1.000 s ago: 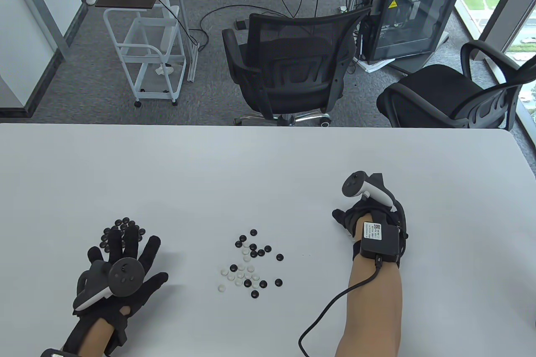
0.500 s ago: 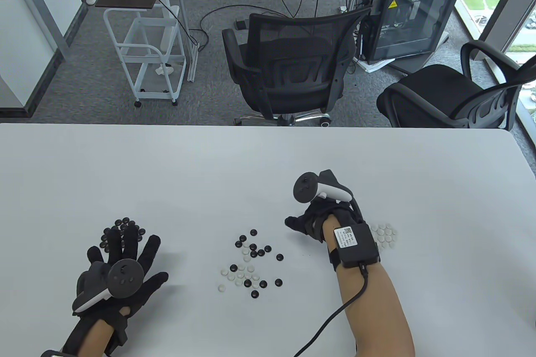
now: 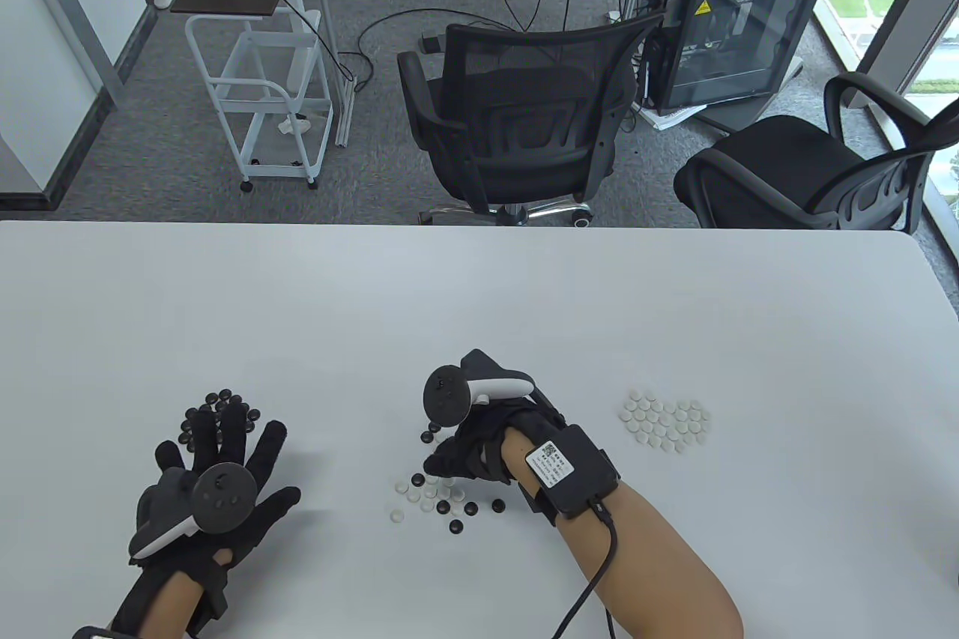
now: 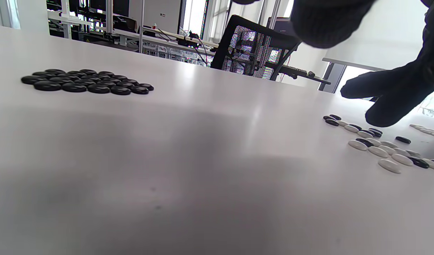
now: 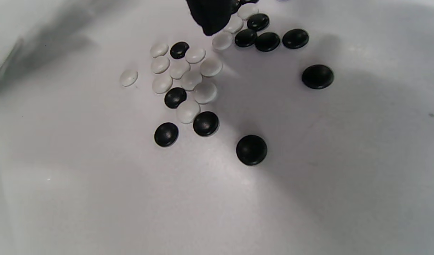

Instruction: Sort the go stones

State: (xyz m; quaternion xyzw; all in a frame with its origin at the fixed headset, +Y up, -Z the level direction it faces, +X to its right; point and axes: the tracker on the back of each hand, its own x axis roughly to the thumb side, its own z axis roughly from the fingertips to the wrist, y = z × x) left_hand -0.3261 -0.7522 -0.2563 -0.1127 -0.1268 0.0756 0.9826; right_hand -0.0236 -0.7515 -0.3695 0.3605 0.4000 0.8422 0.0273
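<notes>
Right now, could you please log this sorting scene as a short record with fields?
black pile: sorted black stones, table's left side
white pile: sorted white stones, table's right side
mixed pile: black and white stones, centre
left hand: flat, fingers spread beside the black pile
right hand: over the mixed pile, fingertip by a white stone; grasp not visible

On the white desk (image 4: 188,148), a tight cluster of black stones (image 4: 86,82) lies well left of the mixed black and white stones (image 4: 380,147), over which dark gloved fingers (image 4: 390,97) hang.
</notes>
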